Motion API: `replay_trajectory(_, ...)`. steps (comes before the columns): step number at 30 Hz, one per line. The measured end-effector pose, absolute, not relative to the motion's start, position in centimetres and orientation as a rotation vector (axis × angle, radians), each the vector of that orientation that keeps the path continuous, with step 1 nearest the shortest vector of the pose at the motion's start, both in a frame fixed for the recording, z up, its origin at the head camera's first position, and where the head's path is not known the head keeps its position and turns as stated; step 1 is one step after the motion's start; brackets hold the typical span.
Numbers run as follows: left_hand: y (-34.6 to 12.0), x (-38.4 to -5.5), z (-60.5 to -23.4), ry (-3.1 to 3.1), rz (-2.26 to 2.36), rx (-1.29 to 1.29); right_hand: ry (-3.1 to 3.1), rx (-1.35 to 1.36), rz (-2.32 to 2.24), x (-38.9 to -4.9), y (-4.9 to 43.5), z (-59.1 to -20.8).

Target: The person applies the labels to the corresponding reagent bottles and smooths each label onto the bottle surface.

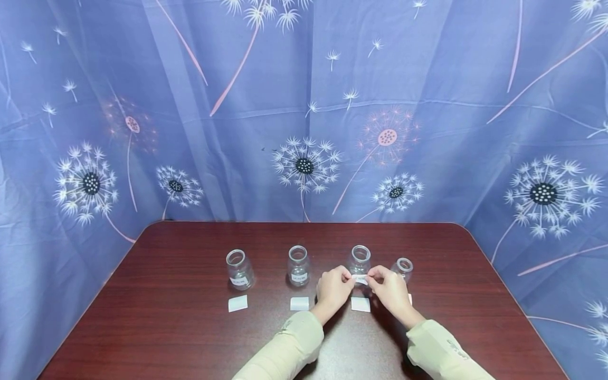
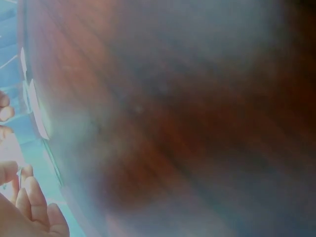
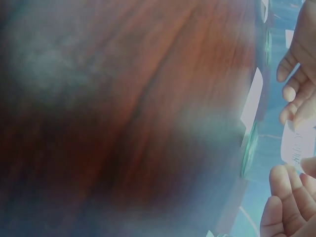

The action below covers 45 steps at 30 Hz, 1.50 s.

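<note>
Between my two hands a small white label (image 1: 360, 279) with dark print is stretched, right in front of the third clear glass jar (image 1: 361, 254). My left hand (image 1: 334, 289) pinches its left end with thumb and fingertips. The other end is pinched by my right hand (image 1: 392, 290). In the right wrist view the label (image 3: 297, 144) shows close up, with fingers at both ends. Whether it touches the glass, I cannot tell. A white paper piece (image 1: 360, 304) lies on the table between my wrists.
Two more glass jars, far left (image 1: 240, 272) and centre left (image 1: 298, 266), bear printed labels. A fourth jar (image 1: 404, 266) is partly behind my right hand. White papers (image 1: 238, 303) lie before the jars on the dark red wooden table (image 1: 166, 338). A blue dandelion curtain (image 1: 228, 158) hangs behind.
</note>
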State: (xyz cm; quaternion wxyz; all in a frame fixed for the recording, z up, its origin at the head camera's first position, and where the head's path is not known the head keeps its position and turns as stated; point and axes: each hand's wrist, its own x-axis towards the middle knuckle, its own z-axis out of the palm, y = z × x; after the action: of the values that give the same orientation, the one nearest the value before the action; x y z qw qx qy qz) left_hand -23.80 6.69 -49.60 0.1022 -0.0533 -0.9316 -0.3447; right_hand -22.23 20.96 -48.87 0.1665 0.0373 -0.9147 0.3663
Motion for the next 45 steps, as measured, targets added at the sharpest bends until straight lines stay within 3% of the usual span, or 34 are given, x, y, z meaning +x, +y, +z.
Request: replay_trajectory(45, 6.5, -23.6, -49.5, -2.692, -0.997, -0.203, -2.675, 0.245, 1.067, -24.0, 21.0, -48.3)
